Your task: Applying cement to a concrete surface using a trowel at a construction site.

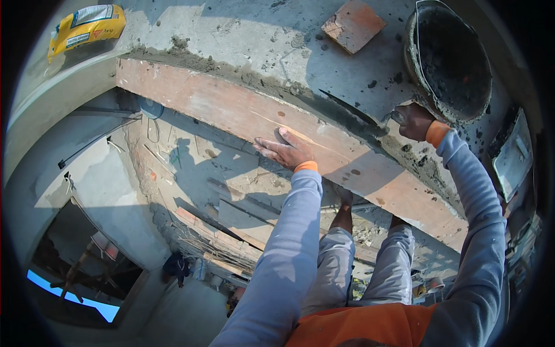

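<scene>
A long reddish wooden board [202, 107] runs from the upper left to the lower right along the edge of a concrete ledge. My left hand [287, 149] lies on its face near the middle, fingers stretched out. My right hand [413, 121] is closed around the handle of a trowel [350, 108]. The trowel's dark blade points left, seen almost edge-on, over the wet grey mortar [300, 95] along the board's upper edge. Beside my right hand stands a bucket [425, 95] with dark grey mortar inside.
A square reddish tile [354, 26] lies on the ledge, left of the bucket. A yellow bag [89, 30] sits at the far left. Right of my forearm leans a mortar-smeared pale panel [513, 156]. Below the board are planks [243, 234], rubble and, lower down, another person [176, 267].
</scene>
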The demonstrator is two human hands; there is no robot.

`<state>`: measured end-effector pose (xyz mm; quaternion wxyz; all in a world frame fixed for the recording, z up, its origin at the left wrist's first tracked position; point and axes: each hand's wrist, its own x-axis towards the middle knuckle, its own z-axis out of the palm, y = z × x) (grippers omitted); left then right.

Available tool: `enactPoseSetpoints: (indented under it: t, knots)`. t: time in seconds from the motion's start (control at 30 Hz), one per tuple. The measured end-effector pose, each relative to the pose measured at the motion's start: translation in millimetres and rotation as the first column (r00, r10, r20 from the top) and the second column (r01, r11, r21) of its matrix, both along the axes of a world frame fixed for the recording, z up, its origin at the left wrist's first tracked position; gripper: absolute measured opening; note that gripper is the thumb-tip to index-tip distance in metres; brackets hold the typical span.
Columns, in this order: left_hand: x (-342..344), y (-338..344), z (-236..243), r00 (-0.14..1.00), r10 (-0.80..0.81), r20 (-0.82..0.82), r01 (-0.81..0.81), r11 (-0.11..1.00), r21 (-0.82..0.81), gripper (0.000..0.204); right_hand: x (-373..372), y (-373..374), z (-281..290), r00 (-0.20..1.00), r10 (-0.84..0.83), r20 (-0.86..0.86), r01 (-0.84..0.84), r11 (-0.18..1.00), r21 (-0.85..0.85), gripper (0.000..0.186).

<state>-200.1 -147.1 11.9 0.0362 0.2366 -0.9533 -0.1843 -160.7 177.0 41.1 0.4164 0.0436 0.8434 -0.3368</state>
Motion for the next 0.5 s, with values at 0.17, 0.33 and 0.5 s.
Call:
enactPoseSetpoints:
  t: [0.17,0.33,0.5]
  knots:
    - [2,-5,-8,1.0,0.022,0.02,-0.021,0.998,-0.051,0.082,16,-30,-15,0.977,0.213,-0.001,-0.212,0.974,0.078,0.043]
    - [3,-2,-6,0.999,0.023,0.023,-0.023,1.0,-0.017,0.084,33,-13,17,0.983,0.175,-0.049,-0.175,0.985,0.011,0.035]
    - [1,-5,-4,0.999,0.032,-0.013,-0.033,0.998,-0.047,0.081,70,19,41,0.98,0.023,-0.199,-0.032,0.999,-0.038,0.036]
